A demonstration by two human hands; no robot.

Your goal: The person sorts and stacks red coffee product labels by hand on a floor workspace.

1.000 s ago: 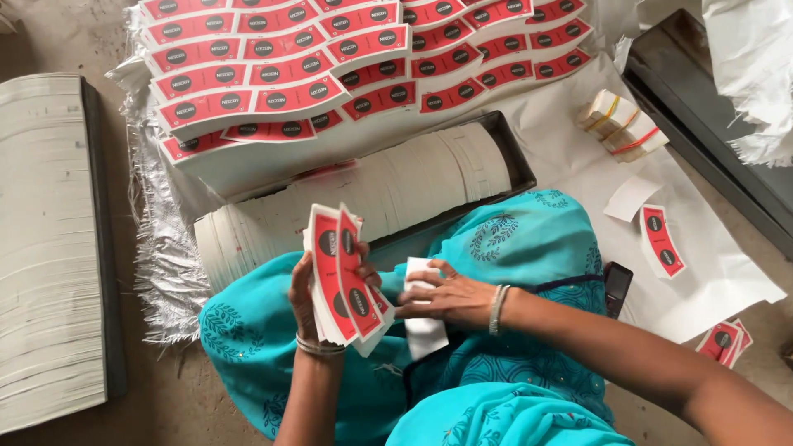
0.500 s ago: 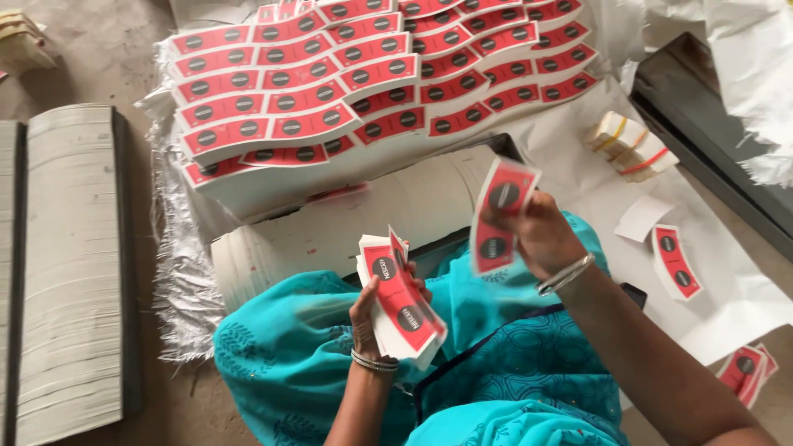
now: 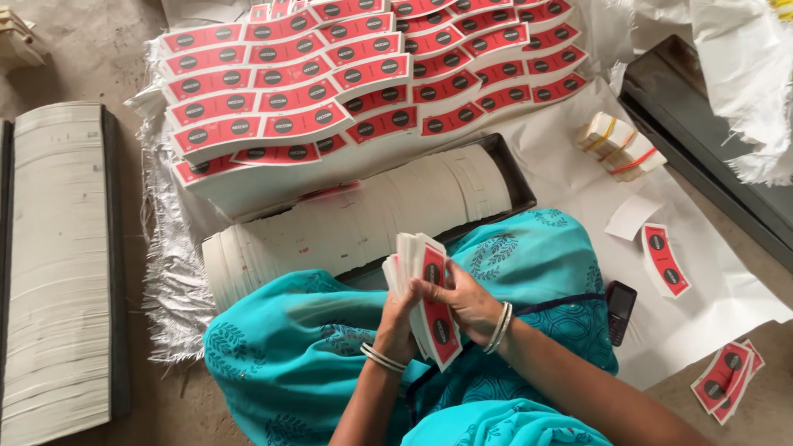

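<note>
Red curved labels (image 3: 428, 301), a thick fanned stack with dark round marks, stand on edge above the person's lap, over the teal cloth (image 3: 297, 355). The left hand (image 3: 395, 324) grips the stack from below and behind, fingers closed around its lower part. The right hand (image 3: 464, 304) rests against the front face of the stack, thumb and fingers pinched on the foremost label. Both wrists carry thin bangles.

Just beyond the hands, a long dark tray (image 3: 516, 177) holds a packed row of white blanks on edge (image 3: 355, 219), running from the left of the lap toward the upper right. Beyond the tray, overlapping rows of the same red labels (image 3: 347, 78) lie spread on a white woven sheet (image 3: 165, 272) at the far edge of the floor area.

At the left edge, a second long tray of white blanks (image 3: 54, 264) lies parallel to the frame side. To the right, on white paper (image 3: 570, 182), lie banded bundles (image 3: 619, 149), one loose red label (image 3: 665, 260) beside a white blank, and a dark phone (image 3: 619, 310) touching the teal cloth. A few more red labels (image 3: 727, 376) lie near the lower right corner.
</note>
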